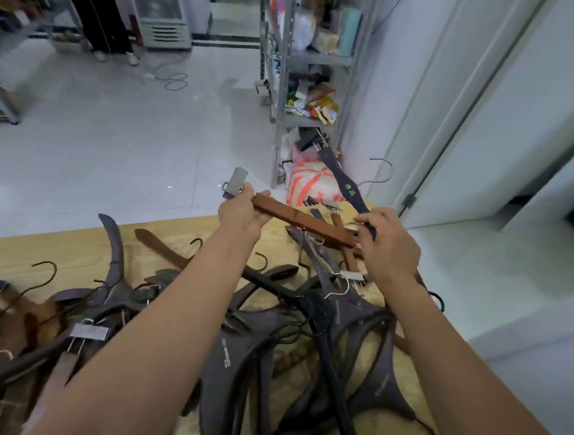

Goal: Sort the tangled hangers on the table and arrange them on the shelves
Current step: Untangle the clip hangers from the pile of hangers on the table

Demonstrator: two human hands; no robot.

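A tangled heap of dark and brown wooden hangers (270,316) covers the light wooden table (66,246). My left hand (242,214) grips the end of a brown wooden clip hanger bar (305,224), lifted above the pile, with a metal clip (235,183) sticking up past my fingers. My right hand (388,242) is closed on a dark navy hanger (346,185) with a gold logo, which slants up and away toward the shelf. The two held hangers cross near my right hand.
A grey metal shelf unit (286,85) packed with packets stands beyond the table's far right corner, with an orange-and-white bag (310,183) at its foot. A person's legs (106,24) and a display fridge (162,19) are at the far back. A white wall runs along the right.
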